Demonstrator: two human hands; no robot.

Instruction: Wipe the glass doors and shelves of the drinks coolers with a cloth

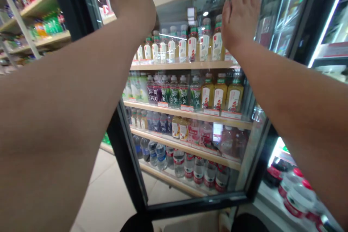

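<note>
A glass door (201,197) with a black frame stands before me. My right hand (241,14) is raised at its upper right, fingers stretched upward and the palm toward the pane; it appears to rest on the glass. My left hand (130,0) reaches the upper left of the same pane. Its fingers run past the top edge of the picture, so their pose is hidden. A small greyish patch beside it is too cut off to name. Rows of juice bottles (192,45) and dark-labelled drink bottles (182,92) show in the pane; whether through it or mirrored I cannot tell.
Large bottles with red caps (300,195) stand on a lit low shelf at the right. Store shelves (46,40) with drinks rise at the far left. Pale floor tiles (106,195) lie below, and my dark-clothed knees (137,223) show at the bottom edge.
</note>
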